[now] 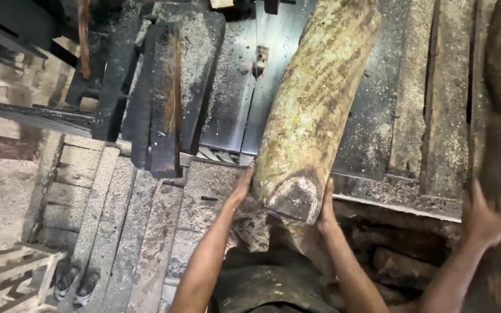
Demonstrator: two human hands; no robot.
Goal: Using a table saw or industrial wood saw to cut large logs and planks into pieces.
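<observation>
Bare forearms, no sleeves, ungloved hands [285, 197]

No packages, labels, signs or screens are showing anywhere in this view.
</observation>
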